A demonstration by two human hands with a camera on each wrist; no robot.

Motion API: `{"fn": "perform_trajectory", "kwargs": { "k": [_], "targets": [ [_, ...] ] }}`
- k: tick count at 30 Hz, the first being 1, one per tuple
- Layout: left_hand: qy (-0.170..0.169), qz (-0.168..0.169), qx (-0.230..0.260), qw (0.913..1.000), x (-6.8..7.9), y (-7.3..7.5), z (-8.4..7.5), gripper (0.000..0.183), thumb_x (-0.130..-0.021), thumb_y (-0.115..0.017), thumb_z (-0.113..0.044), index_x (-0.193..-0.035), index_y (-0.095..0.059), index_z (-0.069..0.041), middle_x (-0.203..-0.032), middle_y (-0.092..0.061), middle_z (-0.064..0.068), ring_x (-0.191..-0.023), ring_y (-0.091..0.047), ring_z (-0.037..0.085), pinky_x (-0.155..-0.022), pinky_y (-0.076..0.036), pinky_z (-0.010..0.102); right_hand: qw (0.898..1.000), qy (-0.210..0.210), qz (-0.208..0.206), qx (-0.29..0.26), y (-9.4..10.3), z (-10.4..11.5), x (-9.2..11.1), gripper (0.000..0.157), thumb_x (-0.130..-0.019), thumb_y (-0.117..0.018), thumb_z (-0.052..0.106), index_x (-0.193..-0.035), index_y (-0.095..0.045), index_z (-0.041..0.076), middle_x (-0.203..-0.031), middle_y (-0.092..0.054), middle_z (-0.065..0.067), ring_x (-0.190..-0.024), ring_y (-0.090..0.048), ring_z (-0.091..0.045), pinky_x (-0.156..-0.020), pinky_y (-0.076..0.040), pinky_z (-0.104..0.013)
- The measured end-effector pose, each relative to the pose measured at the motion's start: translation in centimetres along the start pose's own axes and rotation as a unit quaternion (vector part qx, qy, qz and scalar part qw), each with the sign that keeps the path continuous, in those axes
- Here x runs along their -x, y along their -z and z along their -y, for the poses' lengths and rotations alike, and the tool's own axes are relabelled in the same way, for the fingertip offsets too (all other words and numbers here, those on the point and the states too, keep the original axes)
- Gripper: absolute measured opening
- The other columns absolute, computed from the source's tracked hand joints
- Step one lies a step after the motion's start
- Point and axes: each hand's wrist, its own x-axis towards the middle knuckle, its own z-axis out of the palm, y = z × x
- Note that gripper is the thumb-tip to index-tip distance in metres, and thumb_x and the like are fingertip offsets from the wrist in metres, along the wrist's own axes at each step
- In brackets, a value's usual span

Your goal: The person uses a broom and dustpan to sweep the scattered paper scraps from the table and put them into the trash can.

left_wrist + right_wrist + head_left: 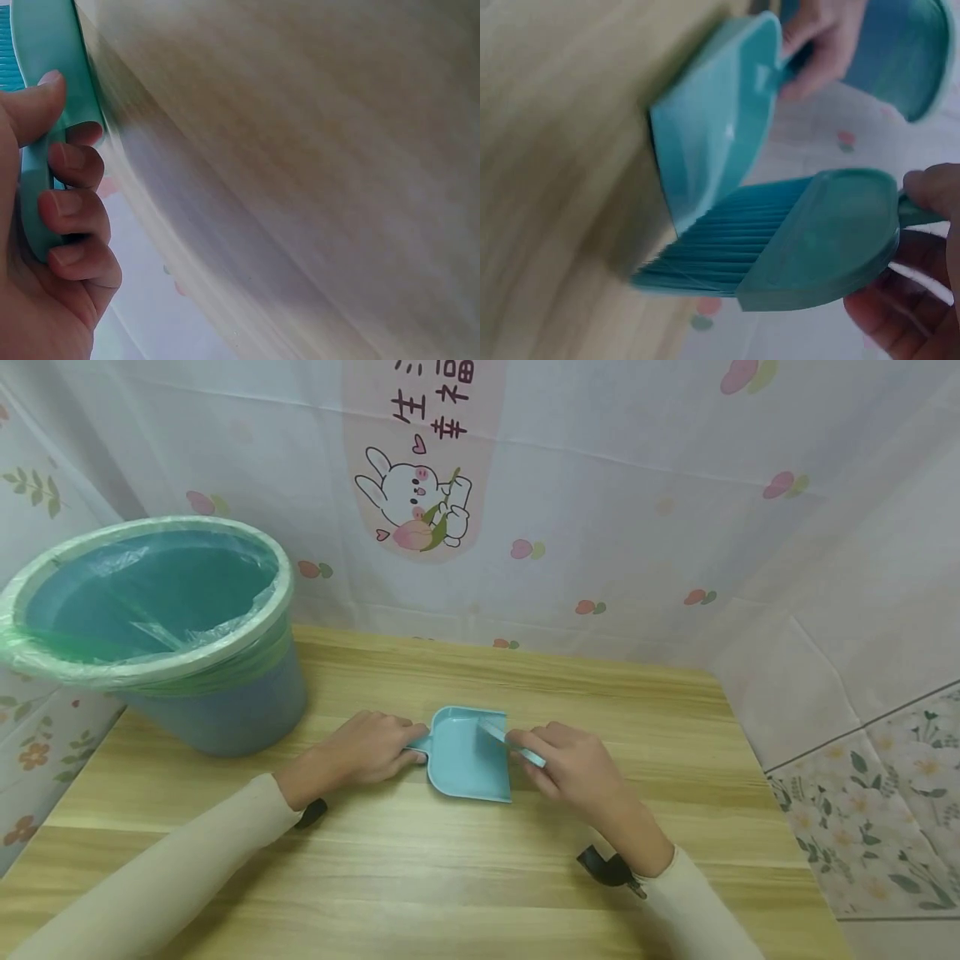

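Note:
A light blue dustpan (pixel 468 760) lies on the wooden table, its wide mouth facing right. My left hand (pixel 378 747) grips its short handle; in the left wrist view the fingers (pixel 75 202) curl round that handle. My right hand (pixel 573 768) holds a small brush (pixel 517 743) by its handle, over the dustpan's open edge. In the right wrist view the brush (pixel 817 240) shows blue bristles, whose tips are at the table by the pan's lip. The pan (pixel 720 112) looks bare inside.
A blue bucket (pixel 232 718) lined with a greenish plastic bag stands at the table's back left. Printed curtains (pixel 600 527) hang behind the wooden table (pixel 420 877). Floral tiles (pixel 885 810) are to the right.

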Motion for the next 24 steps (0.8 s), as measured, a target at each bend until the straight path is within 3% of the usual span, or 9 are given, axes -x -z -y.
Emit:
{"fn": "perform_trajectory", "kwargs": {
  "k": [3,7,11,17,24],
  "targets": [
    [0.000,0.000,0.000,1.0000,0.0,0.0,0.0,0.022,-0.109,-0.071,-0.031,-0.099,-0.061,-0.014,-0.074,-0.048,-0.008,-0.065,-0.044,0.009,-0.058,-0.040,0.029,0.999,0.045,0.024,0.010,-0.8,0.4,-0.3,0.023,-0.105,-0.065,0.006,-0.123,-0.078,0.011,-0.098,-0.080,-0.001,-0.076,-0.072,-0.021,-0.063,-0.060,-0.032],
    [-0.003,-0.003,-0.003,1.0000,0.0,0.0,0.1,0.021,-0.109,-0.071,-0.031,-0.099,-0.061,-0.014,-0.074,-0.049,-0.007,-0.065,-0.045,0.009,-0.058,-0.042,0.030,0.993,0.092,0.054,0.059,-1.8,0.7,-0.7,0.049,-0.086,-0.077,-0.009,-0.129,-0.080,0.016,-0.105,-0.081,0.002,-0.080,-0.071,-0.020,-0.072,-0.062,-0.030],
    [-0.004,0.000,-0.007,1.0000,0.1,0.2,0.1,0.020,-0.109,-0.069,-0.031,-0.103,-0.064,-0.013,-0.076,-0.055,-0.006,-0.066,-0.050,0.009,-0.060,-0.048,0.033,0.985,0.115,0.078,0.100,-2.6,1.0,-0.7,0.050,-0.085,-0.091,-0.001,-0.130,-0.081,0.019,-0.108,-0.081,0.003,-0.085,-0.072,-0.019,-0.078,-0.063,-0.031],
    [0.001,0.011,-0.010,0.9999,0.0,0.4,-0.2,0.020,-0.109,-0.069,-0.030,-0.110,-0.068,-0.010,-0.082,-0.064,-0.002,-0.069,-0.057,0.011,-0.064,-0.055,0.038,0.984,0.094,0.128,0.085,-3.2,1.5,-0.6,0.045,-0.092,-0.091,0.012,-0.135,-0.080,0.022,-0.116,-0.082,0.001,-0.097,-0.076,-0.021,-0.084,-0.063,-0.034],
    [0.004,0.015,-0.020,0.9997,0.0,0.4,-0.3,0.022,-0.110,-0.069,-0.031,-0.113,-0.070,-0.009,-0.085,-0.068,0.000,-0.071,-0.061,0.013,-0.067,-0.057,0.039,0.971,0.073,0.213,0.086,-3.5,2.3,-0.2,0.052,-0.094,-0.090,0.034,-0.142,-0.075,0.022,-0.130,-0.079,-0.003,-0.113,-0.076,-0.024,-0.091,-0.063,-0.037]
  ]
}}
